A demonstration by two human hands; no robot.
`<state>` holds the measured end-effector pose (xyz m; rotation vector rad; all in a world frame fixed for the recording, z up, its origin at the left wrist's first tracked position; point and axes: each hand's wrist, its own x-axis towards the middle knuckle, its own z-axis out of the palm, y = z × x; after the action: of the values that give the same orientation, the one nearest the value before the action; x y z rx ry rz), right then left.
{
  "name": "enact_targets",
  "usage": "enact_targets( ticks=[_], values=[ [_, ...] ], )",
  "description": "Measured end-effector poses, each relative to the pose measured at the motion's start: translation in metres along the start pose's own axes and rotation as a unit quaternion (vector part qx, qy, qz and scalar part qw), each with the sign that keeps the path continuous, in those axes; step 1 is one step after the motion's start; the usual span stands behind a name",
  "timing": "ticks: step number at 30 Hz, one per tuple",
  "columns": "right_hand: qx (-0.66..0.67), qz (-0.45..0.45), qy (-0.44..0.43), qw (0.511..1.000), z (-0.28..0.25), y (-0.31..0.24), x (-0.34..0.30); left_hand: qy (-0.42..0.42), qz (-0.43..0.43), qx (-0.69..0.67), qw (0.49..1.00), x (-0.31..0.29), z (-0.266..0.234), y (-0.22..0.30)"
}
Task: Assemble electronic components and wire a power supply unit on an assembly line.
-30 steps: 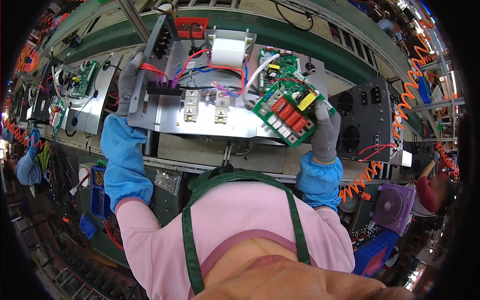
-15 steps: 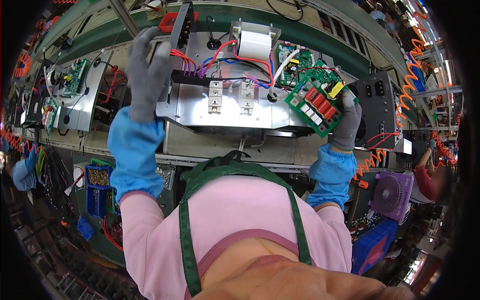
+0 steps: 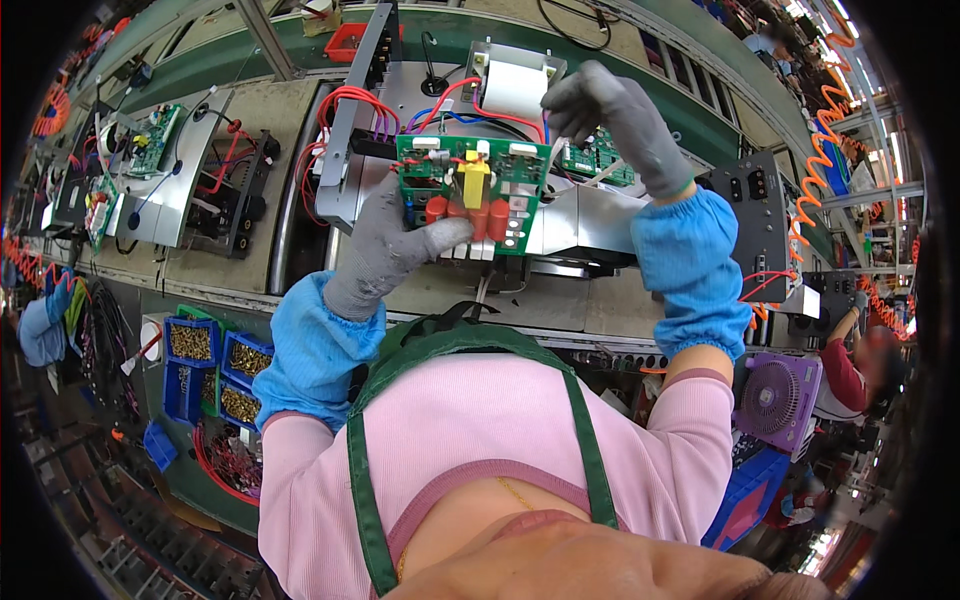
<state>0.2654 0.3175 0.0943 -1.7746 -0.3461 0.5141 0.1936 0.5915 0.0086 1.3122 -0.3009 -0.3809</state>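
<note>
A green circuit board [image 3: 477,186] with red capacitors and a yellow transformer is tilted up over the front of an open metal chassis [image 3: 575,222]. My left hand [image 3: 385,245], in a grey glove, grips its lower left side, with the thumb across the front near the red parts. My right hand [image 3: 632,132], also gloved, is raised beside a white cylinder [image 3: 515,88]. Its fingers are loosely curled and apart, and I see nothing held in them. Below it, a second green board [image 3: 600,160] lies in the chassis, partly covered by that arm. Red wires [image 3: 350,97] loop over the chassis's left wall.
Another part-built chassis [image 3: 150,215] stands to the left on the bench. Blue bins [image 3: 190,340] of small brass-coloured fasteners are at lower left. A black panel [image 3: 755,220] with sockets rises at right, near an orange coiled hose [image 3: 815,130]. A purple fan [image 3: 775,395] is at lower right.
The circuit board has passed from my right hand to my left, moving leftward and turning. My left hand has come down off the chassis's left end; my right has risen toward the white cylinder.
</note>
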Motion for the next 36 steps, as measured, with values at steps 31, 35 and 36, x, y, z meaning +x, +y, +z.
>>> enact_targets(
  ticks=[31, 35, 36],
  values=[
    [-0.669, 0.099, -0.066, 0.734, 0.013, 0.041, 0.043, 0.113, 0.004, 0.017, 0.993, 0.011, 0.012, -0.033],
    [-0.571, -0.068, 0.122, 0.809, -0.005, 0.053, 0.034, 0.117, 0.004, 0.009, 0.993, 0.015, 0.010, -0.027],
    [-0.555, -0.054, 0.177, 0.811, -0.007, 0.052, 0.033, 0.112, 0.002, 0.016, 0.994, 0.016, 0.010, -0.025]
  ],
)
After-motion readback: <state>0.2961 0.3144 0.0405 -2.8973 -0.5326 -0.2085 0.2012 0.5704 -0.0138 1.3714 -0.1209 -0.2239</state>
